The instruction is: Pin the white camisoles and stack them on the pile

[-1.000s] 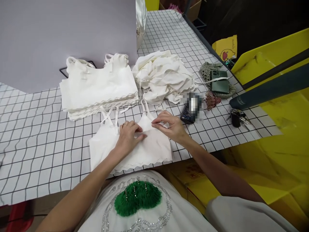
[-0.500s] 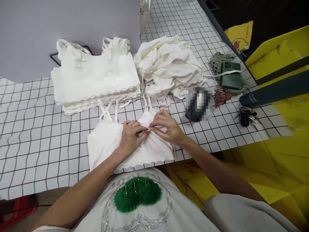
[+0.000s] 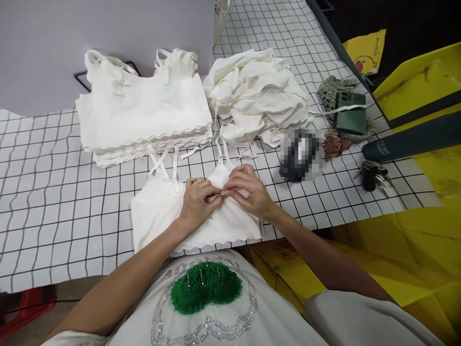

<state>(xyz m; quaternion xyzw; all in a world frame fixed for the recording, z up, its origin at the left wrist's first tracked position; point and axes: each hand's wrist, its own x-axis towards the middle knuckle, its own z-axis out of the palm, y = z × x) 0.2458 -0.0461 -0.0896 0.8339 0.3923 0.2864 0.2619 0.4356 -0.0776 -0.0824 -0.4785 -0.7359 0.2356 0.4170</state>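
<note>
A white camisole top (image 3: 158, 214) with a scalloped hem lies flat near the front edge of the grid-patterned table (image 3: 46, 206). My left hand (image 3: 196, 202) and my right hand (image 3: 248, 190) meet over its middle, and both pinch a thin white strap with a small metal clasp between the fingertips. A ring shows on my left hand. The top's other straps (image 3: 163, 166) lie stretched away from me towards a neat stack of folded white tops (image 3: 142, 113).
A loose heap of white tops (image 3: 257, 93) lies right of the stack. Further right sit a blurred dark object (image 3: 298, 154), a hair claw (image 3: 333, 144), a green phone on a knitted pouch (image 3: 349, 113) and keys (image 3: 372, 175). Yellow bins stand at the right.
My hands have come closer together and now pinch the strap between them. The view has shifted a little; the stack and heap have not moved.
</note>
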